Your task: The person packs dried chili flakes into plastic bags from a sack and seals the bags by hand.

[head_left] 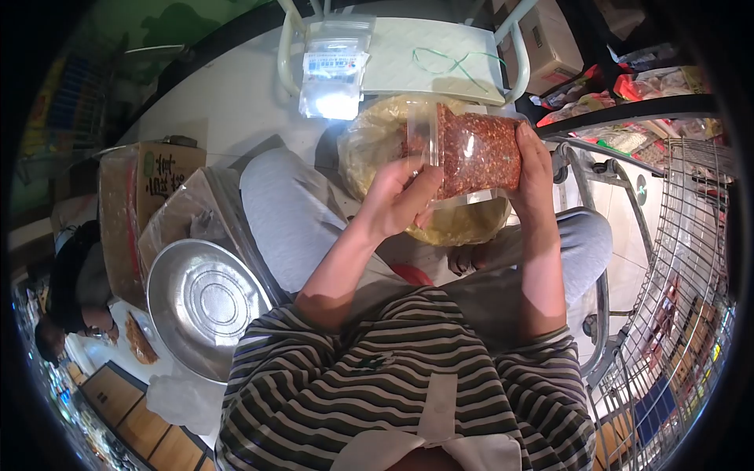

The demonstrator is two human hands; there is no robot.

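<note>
A clear zip bag of red chili flakes lies sideways between my hands, above a container lined with a yellowish plastic bag. My left hand pinches the bag near its zip end, thumb on top. Around the filled bottom end wraps my right hand, with its fingers along the far side. The bag hides part of the lined container and whatever lies in its middle.
Flat zip bags and a green string lie on a pale stool ahead. A metal basin and a cardboard box stand left. A wire cart stands right, below packaged goods.
</note>
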